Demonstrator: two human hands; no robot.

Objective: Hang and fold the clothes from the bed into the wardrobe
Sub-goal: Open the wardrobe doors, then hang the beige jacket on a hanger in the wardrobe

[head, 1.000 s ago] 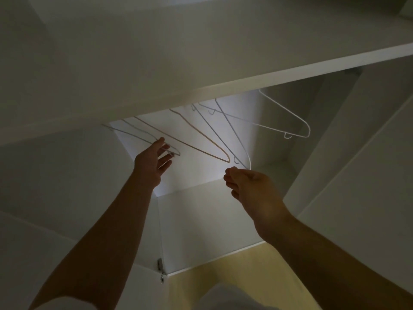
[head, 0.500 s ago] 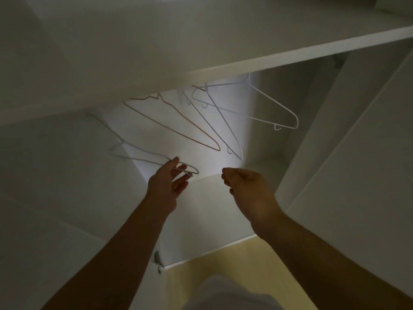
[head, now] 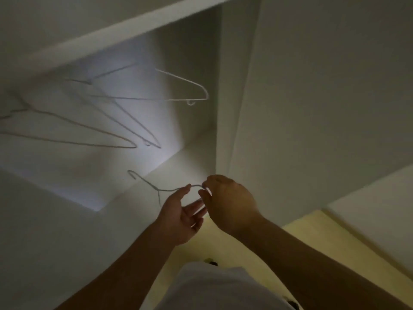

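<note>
**One hanger in hand, no garment yet**

One wire hanger [head: 156, 186] sits low in front of the open wardrobe [head: 196, 52], apart from the four or so spare hangers [head: 192, 88] that hang higher up inside. My right hand [head: 228, 200] pinches the wire at its near end, fingertips curled tight on it. My left hand [head: 181, 215] lies palm up just beneath, fingers spread wide and fairly straight, the thumb tip at the wire. Blur keeps me from telling whether that thumb presses or only brushes. The hook points away from me, into the wardrobe.

I read this as the fetch-a-hanger step, early in the job. No clothes show in view and the bed is out of frame.

Next I judge I must turn toward the bed with the hanger, keep the hook clear of the spare hangers, and free one hand to pick up a garment.
</note>
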